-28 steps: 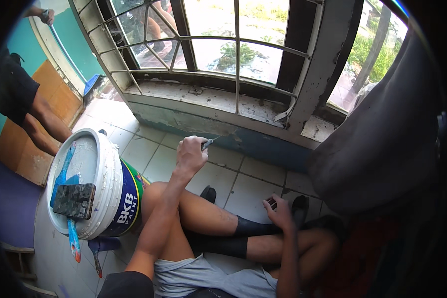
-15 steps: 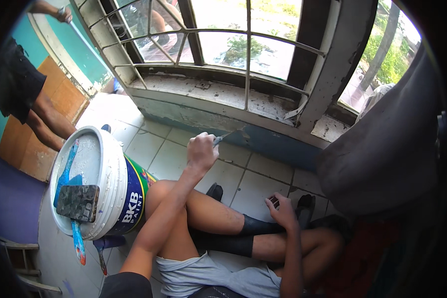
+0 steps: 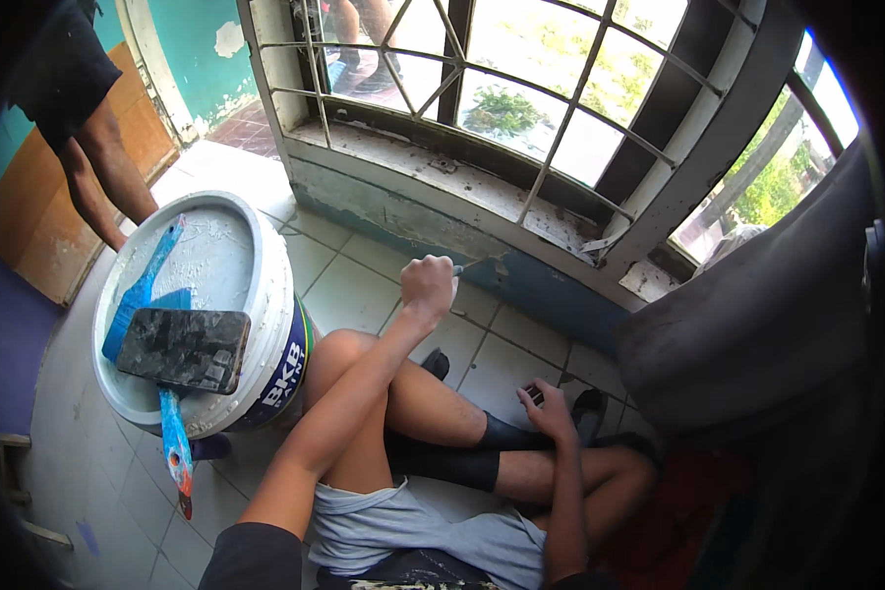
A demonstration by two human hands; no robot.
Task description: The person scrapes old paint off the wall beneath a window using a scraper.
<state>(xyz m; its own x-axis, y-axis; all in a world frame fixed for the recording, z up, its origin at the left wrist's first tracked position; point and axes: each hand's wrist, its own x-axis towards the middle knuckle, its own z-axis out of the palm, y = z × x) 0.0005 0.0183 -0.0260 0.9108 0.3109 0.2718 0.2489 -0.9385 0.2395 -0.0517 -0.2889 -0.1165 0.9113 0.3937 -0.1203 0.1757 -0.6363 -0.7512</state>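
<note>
My left hand (image 3: 429,287) is closed round the grey handle of a thin-bladed scraper (image 3: 474,263). Its blade points right, at the chipped, blue-painted lower wall (image 3: 546,285) under the window; whether the tip touches is hard to tell. Lower right, my right hand (image 3: 553,411) hangs near my dark shoe with its fingers curled round a small dark brown thing (image 3: 534,395), mostly hidden by them. I sit on the tiled floor with my legs bent and crossed.
Left of me, a paint bucket (image 3: 290,359) bears a blue-handled brush (image 3: 147,285), a dusty phone (image 3: 187,349) and another blue handle (image 3: 175,442). Beyond it stands a person (image 3: 108,147) in dark shorts. A barred window (image 3: 501,128) is ahead; dark cloth (image 3: 747,315) hangs right.
The view has shifted, so the bucket looks larger and the window sits further right. My left hand still holds the scraper toward the wall. The standing person's hand has left the view.
</note>
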